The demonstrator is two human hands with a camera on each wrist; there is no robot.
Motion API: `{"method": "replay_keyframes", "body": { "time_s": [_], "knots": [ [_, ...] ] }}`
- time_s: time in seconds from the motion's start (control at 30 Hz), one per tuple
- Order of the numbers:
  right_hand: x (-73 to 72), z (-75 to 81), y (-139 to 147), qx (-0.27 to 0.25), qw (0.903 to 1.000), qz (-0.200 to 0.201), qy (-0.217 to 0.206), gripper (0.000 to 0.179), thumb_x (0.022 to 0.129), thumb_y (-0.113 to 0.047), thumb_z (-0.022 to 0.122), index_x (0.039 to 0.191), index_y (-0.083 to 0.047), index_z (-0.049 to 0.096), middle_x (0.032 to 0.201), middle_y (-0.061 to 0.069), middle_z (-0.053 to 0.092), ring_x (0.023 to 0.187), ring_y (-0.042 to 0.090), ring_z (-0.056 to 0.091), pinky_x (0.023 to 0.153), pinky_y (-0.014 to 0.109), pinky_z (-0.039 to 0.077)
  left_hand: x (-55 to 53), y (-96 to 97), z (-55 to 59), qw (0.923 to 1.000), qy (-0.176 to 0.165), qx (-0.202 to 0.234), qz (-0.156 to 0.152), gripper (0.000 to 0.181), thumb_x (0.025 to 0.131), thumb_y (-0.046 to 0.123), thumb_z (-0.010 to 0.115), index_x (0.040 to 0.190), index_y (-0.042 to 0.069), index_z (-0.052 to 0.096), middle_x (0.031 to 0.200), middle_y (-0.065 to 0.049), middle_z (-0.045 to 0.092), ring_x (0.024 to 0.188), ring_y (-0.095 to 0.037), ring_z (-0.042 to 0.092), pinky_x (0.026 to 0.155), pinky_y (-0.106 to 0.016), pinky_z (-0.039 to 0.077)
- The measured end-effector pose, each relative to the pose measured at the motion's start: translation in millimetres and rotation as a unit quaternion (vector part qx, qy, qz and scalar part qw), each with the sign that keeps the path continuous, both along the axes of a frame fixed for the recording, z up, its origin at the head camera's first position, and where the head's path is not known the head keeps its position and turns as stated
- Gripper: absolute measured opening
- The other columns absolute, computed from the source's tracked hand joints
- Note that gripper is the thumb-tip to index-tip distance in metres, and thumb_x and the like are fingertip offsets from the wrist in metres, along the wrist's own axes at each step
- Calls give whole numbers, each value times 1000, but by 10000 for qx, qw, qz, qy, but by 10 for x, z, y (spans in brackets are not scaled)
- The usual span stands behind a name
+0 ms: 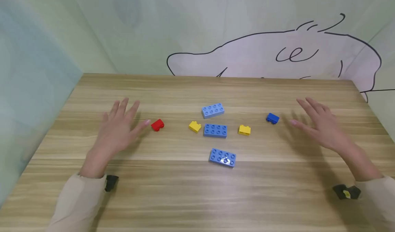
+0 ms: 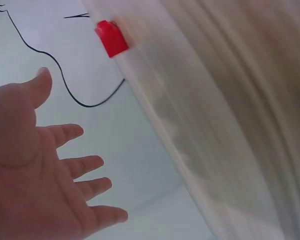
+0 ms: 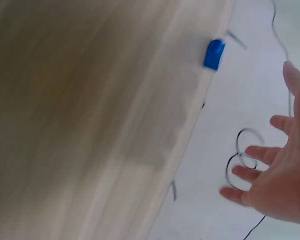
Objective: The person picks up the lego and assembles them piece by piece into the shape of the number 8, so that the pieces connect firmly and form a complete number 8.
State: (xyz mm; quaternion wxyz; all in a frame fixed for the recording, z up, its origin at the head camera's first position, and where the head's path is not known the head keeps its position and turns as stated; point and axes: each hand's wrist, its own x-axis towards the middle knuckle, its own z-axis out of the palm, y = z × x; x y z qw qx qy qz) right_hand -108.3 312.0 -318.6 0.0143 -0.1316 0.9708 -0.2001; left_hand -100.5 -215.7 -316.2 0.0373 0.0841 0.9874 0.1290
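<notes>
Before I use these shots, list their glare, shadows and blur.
Head view: white glare on the nearest blue brick, shadows beside the left hand and right hand; left wrist view: tabletop streaked with blur; right wrist view: tabletop smeared, small blue brick soft.

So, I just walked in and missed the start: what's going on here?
A person's left hand is over the table, nearest the red brick; their right hand is nearest the dark blue brick. Neither holds anything. Two yellow bricks and three larger blue bricks lie between them, none joined together.
</notes>
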Motion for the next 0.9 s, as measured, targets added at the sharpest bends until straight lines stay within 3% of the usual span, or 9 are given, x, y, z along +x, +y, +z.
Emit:
{"method": "replay_keyframes", "body": {
  "time_s": [0.17,0.37,0.5,0.6,0.8,0.9],
  "knots": [
    [27,86,-254,-836,9946,606,-86,69,89,-24,63,144,-4,27,144,28,26,128,50,22,96,68,22,1,169,94,9992,57,199,-346,73,93,47,49,145,2,24,147,-30,16,134,-49,11,101,-68,13],
    [98,102,-541,-1137,9863,1138,-359,63,90,-20,63,143,-6,32,129,18,46,105,33,50,77,49,48,44,439,190,9970,-175,485,-582,74,87,36,64,144,4,30,145,-27,24,130,-47,23,101,-61,26],
    [131,66,-733,-1319,9772,1516,-687,57,88,-17,65,136,-2,40,116,14,54,95,24,55,73,36,51,58,628,192,9945,-214,650,-796,71,85,30,69,142,5,35,137,-25,37,120,-42,41,93,-57,39],
    [151,31,-869,-1445,9693,1707,-1017,55,86,-17,67,133,0,43,112,12,56,94,22,55,76,35,52,64,772,153,9907,-238,826,-1054,68,83,28,71,139,6,41,127,-22,48,108,-36,51,86,-51,46],
    [189,-58,-1085,-1631,9565,2038,-1301,52,84,-22,70,127,-1,50,106,7,58,91,21,55,76,35,52,88,1076,95,9759,-1035,1282,-1431,60,80,24,74,133,10,50,106,-10,61,93,-23,57,77,-35,50],
    [220,-96,-1162,-1639,9510,2157,-1490,49,83,-24,71,123,-1,53,101,4,59,89,20,54,76,33,51,91,1189,73,9671,-1299,1404,-1678,54,79,25,75,126,9,55,90,-2,61,81,-16,55,71,-27,48]
  ]
}}
